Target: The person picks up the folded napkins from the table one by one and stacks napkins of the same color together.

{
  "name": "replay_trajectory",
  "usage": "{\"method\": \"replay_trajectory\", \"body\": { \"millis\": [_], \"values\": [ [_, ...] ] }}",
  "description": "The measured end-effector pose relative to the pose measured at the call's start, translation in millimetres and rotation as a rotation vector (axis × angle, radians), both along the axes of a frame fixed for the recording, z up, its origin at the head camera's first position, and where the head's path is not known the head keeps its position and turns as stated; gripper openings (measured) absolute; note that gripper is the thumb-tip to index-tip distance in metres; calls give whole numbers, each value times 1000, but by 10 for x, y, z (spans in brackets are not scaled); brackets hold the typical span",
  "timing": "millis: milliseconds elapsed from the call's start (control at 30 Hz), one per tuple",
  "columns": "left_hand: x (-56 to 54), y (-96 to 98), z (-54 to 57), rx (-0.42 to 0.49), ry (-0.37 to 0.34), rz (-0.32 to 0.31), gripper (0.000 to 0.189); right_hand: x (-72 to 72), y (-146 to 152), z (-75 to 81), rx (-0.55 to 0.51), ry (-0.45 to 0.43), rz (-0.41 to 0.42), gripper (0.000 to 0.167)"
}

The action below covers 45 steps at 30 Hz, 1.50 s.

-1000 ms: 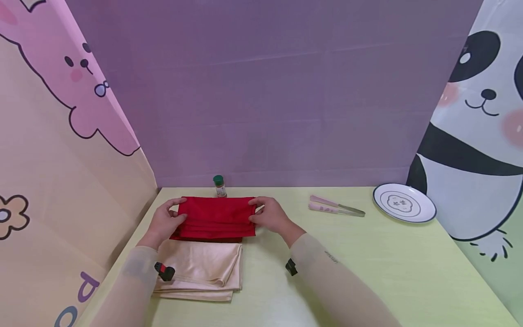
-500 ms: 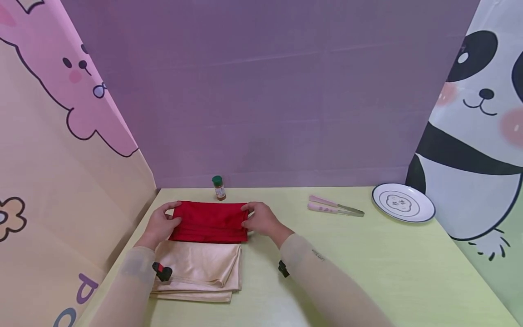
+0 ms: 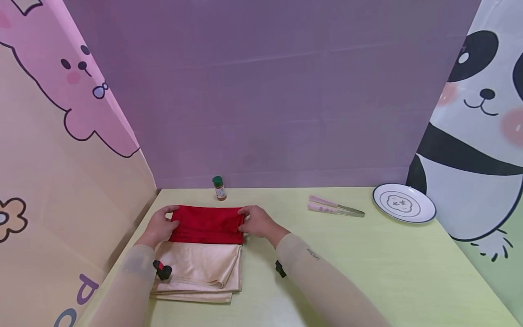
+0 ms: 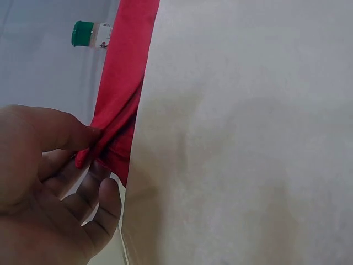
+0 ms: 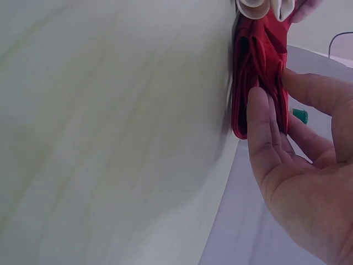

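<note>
A folded red cloth [image 3: 208,225] lies on the table just behind a folded cream cloth [image 3: 196,263]. At its left end my left hand [image 3: 158,225] pinches the red fabric between thumb and fingers, as the left wrist view also shows. My right hand [image 3: 261,222] holds the opposite end. In the right wrist view, several red layers [image 5: 259,72] are stacked at that end, with the thumb on one side and fingers on the other. The red cloth's front edge meets or slightly overlaps the cream cloth's back edge; I cannot tell which.
A small jar with a green cap [image 3: 219,188] stands behind the red cloth. Pink-handled tongs [image 3: 335,206] lie to the right, and a white plate with a dark rim [image 3: 426,213] sits at the far right. A purple backdrop [image 3: 261,113] rises behind the table [image 3: 367,272].
Both hands have moved the red cloth left and down toward the cream cloth, the right hand farther than the left. The jar behind now shows fully.
</note>
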<state>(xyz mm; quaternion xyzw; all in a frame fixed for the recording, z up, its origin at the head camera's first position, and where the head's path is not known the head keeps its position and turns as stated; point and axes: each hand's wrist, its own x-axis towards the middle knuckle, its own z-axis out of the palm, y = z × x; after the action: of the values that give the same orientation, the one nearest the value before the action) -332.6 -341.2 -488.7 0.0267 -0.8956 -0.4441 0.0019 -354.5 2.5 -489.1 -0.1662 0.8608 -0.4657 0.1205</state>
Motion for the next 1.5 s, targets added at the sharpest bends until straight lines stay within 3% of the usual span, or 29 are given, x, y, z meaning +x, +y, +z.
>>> {"method": "replay_trajectory", "body": {
  "millis": [367, 633, 1133, 1500],
  "values": [
    [-16, 38, 13, -88, -6, -13, 53, -9, -16, -17, 22, 11, 20, 56],
    [-111, -13, -70, -127, 7, -30, 55, -16, -30, -15, 63, 24, 6, 56],
    [-87, -12, -93, -189, -8, -32, 56, -67, -25, -85, 156, 74, 20, 57],
    [-65, -11, -98, -185, -7, -26, 56, -74, -18, -106, 191, 104, 59, 57]
  ]
}}
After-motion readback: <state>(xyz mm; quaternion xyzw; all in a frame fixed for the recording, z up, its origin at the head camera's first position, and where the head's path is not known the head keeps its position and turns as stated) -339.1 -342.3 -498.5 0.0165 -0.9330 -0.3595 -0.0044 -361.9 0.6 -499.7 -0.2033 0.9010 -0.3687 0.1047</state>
